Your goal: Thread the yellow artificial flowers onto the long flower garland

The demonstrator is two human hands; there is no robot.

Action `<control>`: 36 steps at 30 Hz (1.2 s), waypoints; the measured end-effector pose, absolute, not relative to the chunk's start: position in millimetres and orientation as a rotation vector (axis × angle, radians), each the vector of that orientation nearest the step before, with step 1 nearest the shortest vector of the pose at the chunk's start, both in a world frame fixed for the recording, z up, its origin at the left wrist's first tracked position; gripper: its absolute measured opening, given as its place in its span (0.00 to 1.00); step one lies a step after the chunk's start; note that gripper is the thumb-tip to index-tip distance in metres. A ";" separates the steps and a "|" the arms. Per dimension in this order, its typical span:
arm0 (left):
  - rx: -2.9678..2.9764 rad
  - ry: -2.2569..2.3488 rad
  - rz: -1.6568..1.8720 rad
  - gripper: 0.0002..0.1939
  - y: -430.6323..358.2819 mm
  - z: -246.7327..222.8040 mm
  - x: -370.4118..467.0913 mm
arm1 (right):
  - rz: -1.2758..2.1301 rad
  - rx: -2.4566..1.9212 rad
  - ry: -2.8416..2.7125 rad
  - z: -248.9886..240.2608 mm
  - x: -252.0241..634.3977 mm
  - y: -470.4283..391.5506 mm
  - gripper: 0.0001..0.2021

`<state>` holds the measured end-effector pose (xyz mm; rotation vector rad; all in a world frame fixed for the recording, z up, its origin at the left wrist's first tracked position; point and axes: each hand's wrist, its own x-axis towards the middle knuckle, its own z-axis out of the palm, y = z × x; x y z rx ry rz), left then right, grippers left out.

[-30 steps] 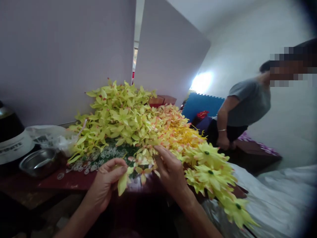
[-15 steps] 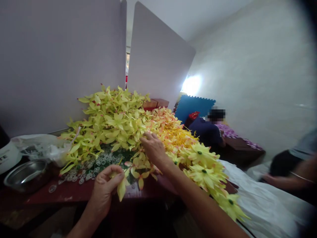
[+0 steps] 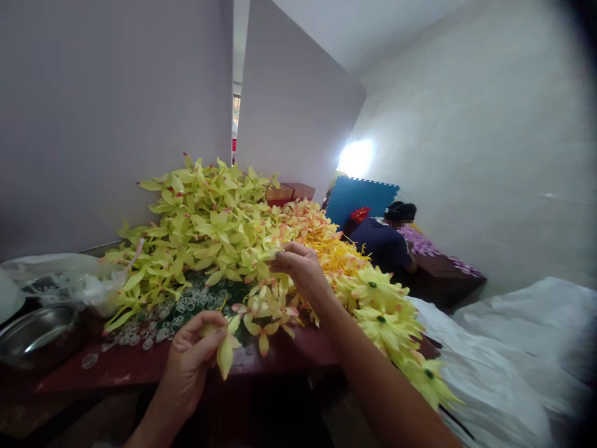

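My left hand [image 3: 198, 351], near the table's front edge, is closed in a pinch on a yellow artificial flower piece [image 3: 224, 358] whose petal hangs below the thumb. My right hand [image 3: 303, 264] reaches to the pile of yellow-green artificial flower pieces [image 3: 219, 233]. Its thumb and fingers close on a pale yellow petal piece at the pile's right edge; I cannot tell whether that piece is free of the others. Between the hands lie several pink-tipped flower pieces [image 3: 263, 323]. Clear plastic rings [image 3: 175, 311] are scattered beside my left hand.
Orange-yellow flower pieces [image 3: 321, 233] and assembled yellow flowers [image 3: 382, 320] lie to the right. A metal bowl [image 3: 40, 333] and plastic bags [image 3: 74, 280] stand left on the red table [image 3: 140, 364]. White sacks [image 3: 504, 348] lie right. A person [image 3: 380, 242] sits farther back.
My right hand has shifted slightly right and up, its fingers now pinched together by the petals. My left hand still holds its piece. The second person at far right has left view.
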<state>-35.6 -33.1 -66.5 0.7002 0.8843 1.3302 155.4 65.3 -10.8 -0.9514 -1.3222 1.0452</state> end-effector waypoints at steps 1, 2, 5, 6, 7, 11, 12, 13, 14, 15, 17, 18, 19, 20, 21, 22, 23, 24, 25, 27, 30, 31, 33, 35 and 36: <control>0.694 0.880 1.327 0.13 -33.7 -64.7 -36.1 | 1.106 -0.920 -1.274 -11.4 154.8 63.0 0.09; 0.688 0.879 1.320 0.13 -34.4 -62.6 -36.5 | 1.159 -0.891 -1.231 -11.8 154.0 60.4 0.08; 0.674 0.886 1.295 0.13 -36.4 -55.9 -36.7 | 1.268 -0.823 -1.124 -12.9 151.0 51.5 0.08; 0.676 0.889 1.286 0.13 -37.0 -53.8 -36.3 | 1.292 -0.805 -1.095 -13.4 150.2 48.3 0.08; 0.680 0.888 1.277 0.13 -37.6 -51.9 -35.7 | 1.312 -0.788 -1.068 -14.1 149.7 45.2 0.08; 0.731 0.851 1.283 0.11 -40.0 -48.3 -32.8 | 1.379 -0.724 -0.996 -17.3 153.2 31.0 0.10; 0.751 0.840 1.297 0.11 -40.8 -48.6 -32.4 | 1.397 -0.712 -0.986 -18.0 155.4 26.8 0.09; 0.773 0.833 1.310 0.10 -41.7 -49.4 -32.1 | 1.413 -0.699 -0.982 -18.5 157.9 22.5 0.08; 0.794 0.829 1.320 0.10 -42.8 -50.5 -32.0 | 1.427 -0.685 -0.988 -18.9 160.3 17.8 0.07; 0.813 0.829 1.330 0.11 -44.1 -51.8 -31.8 | 1.434 -0.669 -1.004 -19.2 162.4 13.0 0.05; 0.845 0.835 1.356 0.15 -47.1 -54.8 -31.1 | 1.426 -0.644 -1.039 -19.6 164.5 3.0 0.03; 0.856 0.840 1.373 0.18 -48.7 -56.1 -30.3 | 1.410 -0.646 -1.043 -19.7 164.2 -2.1 0.03; 0.864 0.849 1.392 0.20 -50.3 -57.4 -29.3 | 1.395 -0.662 -1.033 -19.7 163.0 -7.2 0.02; 0.872 0.860 1.409 0.21 -51.7 -58.4 -28.2 | 1.377 -0.679 -1.012 -19.7 161.0 -12.1 0.02; 0.881 0.870 1.420 0.21 -52.9 -59.2 -27.1 | 1.360 -0.693 -0.990 -19.6 158.2 -16.9 0.03; 0.891 0.878 1.425 0.21 -53.9 -59.9 -26.0 | 1.342 -0.697 -0.973 -19.3 154.9 -21.4 0.03; 0.902 0.884 1.425 0.21 -54.7 -60.3 -25.1 | 1.324 -0.690 -0.963 -19.0 151.3 -25.6 0.03; 0.916 0.887 1.420 0.21 -55.3 -60.6 -24.4 | 1.307 -0.673 -0.958 -18.6 147.6 -29.5 0.03; 0.932 0.884 1.410 0.21 -55.7 -60.7 -23.9 | 1.287 -0.653 -0.955 -18.3 143.7 -33.2 0.03; 0.958 0.873 1.386 0.21 -56.3 -60.8 -23.5 | 1.253 -0.642 -0.954 -18.5 136.2 -39.3 0.03; 0.968 0.846 1.381 0.22 -57.1 -61.3 -23.6 | 1.193 -0.693 -0.955 -21.7 126.1 -45.1 0.04; 0.968 0.836 1.385 0.22 -57.4 -61.6 -23.8 | 1.181 -0.716 -0.956 -23.5 123.1 -45.9 0.04; 0.980 0.823 1.369 0.23 -57.9 -62.4 -23.9 | 1.176 -0.748 -0.960 -27.5 117.7 -46.0 0.05; 0.983 0.837 1.351 0.23 -58.6 -62.8 -23.7 | 1.194 -0.766 -0.969 -31.4 113.2 -44.8 0.06; 0.974 0.852 1.351 0.23 -58.9 -62.8 -23.4 | 1.203 -0.774 -0.974 -33.1 111.2 -44.1 0.06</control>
